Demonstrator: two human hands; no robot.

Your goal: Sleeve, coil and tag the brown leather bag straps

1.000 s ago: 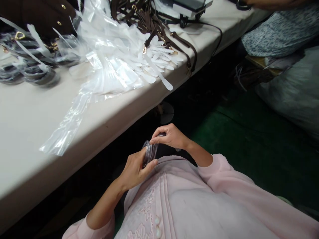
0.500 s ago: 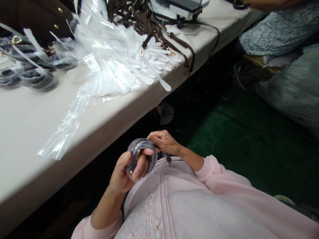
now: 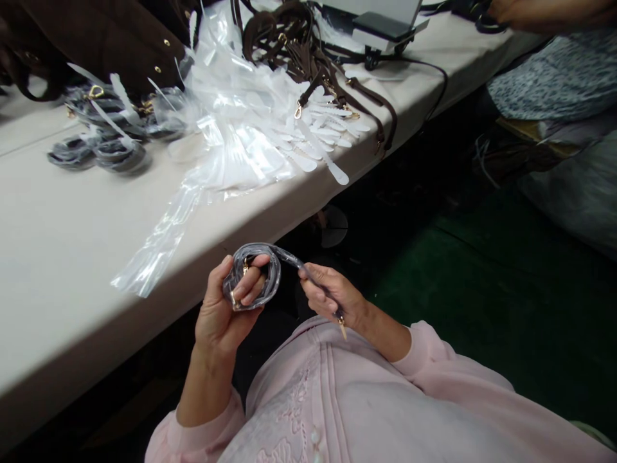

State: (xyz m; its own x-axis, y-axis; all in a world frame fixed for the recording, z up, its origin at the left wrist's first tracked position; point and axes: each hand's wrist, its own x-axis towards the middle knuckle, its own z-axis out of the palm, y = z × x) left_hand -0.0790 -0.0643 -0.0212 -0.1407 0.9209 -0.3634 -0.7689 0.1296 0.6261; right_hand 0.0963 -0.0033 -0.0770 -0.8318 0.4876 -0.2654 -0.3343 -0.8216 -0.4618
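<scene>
A dark strap in clear plastic wrap is wound into a coil in front of my body. My left hand grips the coil, its fingers curled through the middle and the thumb on the outer side. Gold-coloured hardware shows inside the loop. From the top of the coil a straight length of the strap runs to my right hand, which is closed around it. A gold clasp hangs from the strap's end below my right fingers.
On the table lie clear plastic sleeves, white tags, unwrapped brown straps and several wrapped coils. A brown bag and a scale-like device stand behind. Another person's arm is at the far right.
My hands have moved apart. The coil has gone left and up in my left hand, and a length of strap now stretches between it and my right hand.
</scene>
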